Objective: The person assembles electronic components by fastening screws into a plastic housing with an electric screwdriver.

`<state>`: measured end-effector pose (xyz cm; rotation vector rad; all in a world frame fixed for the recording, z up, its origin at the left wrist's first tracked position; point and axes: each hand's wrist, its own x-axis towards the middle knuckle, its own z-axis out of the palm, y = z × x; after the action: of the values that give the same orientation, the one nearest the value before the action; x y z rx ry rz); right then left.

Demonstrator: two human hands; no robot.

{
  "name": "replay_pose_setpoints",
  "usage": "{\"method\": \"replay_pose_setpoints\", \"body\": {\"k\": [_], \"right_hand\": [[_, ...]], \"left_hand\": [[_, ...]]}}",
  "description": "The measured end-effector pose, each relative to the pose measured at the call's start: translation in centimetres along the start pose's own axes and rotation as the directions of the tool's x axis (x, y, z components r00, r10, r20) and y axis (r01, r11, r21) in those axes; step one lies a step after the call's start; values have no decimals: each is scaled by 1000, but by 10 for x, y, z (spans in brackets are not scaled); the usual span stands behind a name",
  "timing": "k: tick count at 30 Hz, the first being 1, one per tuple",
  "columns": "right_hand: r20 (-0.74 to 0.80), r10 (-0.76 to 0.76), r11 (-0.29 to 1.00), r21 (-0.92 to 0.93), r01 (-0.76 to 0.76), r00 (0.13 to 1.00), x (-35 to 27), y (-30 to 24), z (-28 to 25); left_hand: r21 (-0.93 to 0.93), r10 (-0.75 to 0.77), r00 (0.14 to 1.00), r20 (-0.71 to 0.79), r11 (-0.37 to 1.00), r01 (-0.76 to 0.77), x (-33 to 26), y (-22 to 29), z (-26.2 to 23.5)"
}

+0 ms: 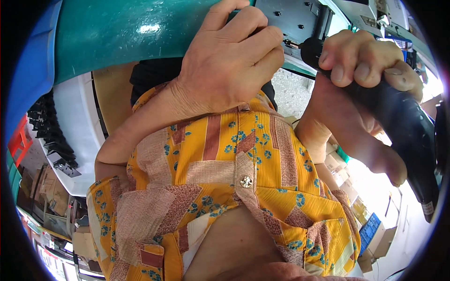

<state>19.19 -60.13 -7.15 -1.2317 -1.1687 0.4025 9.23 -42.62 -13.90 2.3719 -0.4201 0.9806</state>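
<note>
While the view looks steeply down the person's own front, the left hand [225, 61] sits at about 12 o'clock, fingers curled and knuckles up, fingertips pressed onto a black metal part [293, 21] lying on the edge of the teal desk [117, 33]; the grip there is a closed pinch, though what the fingertips actually clasp is hidden beneath them. At about 2 o'clock the right hand [361, 89] has its grip wrapped fully round a black electric screwdriver [403, 117], fingers over the top of the barrel and thumb beneath, with no gap showing. The tool runs diagonally, its nose end at about 1 o'clock just beside the black metal part and close to the left fingertips, its tail reaching down to about 4 o'clock. A yellow patterned shirt [225, 187] with a metal button fills the centre and 6 o'clock. At 9 o'clock a white tray [77, 122] holds a row of small black brackets [51, 136]. A blue crate [372, 229] and cardboard boxes [342, 168] stand at about 4 o'clock on the floor. Contact between the screwdriver tip and the part cannot be confirmed.
</note>
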Motion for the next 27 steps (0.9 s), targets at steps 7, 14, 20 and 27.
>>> {"method": "replay_pose_setpoints", "body": {"k": [7, 14, 20, 27], "right_hand": [[-106, -123, 987, -114, 111, 987, -1, 16, 8], [-500, -241, 839, 322, 437, 832, -27, 36, -7], [-643, -204, 901, 173, 399, 738, -50, 43, -48], [-613, -196, 893, 210, 397, 765, -54, 65, -52]], "left_hand": [[-133, -62, 996, -63, 990, 54, -24, -6, 30], [-106, -81, 997, -14, 991, 79, -38, -14, 26], [-59, -81, 996, 38, 995, 83, -35, -18, 16], [-43, -76, 995, 71, 996, 79, -32, -26, 15]]}}
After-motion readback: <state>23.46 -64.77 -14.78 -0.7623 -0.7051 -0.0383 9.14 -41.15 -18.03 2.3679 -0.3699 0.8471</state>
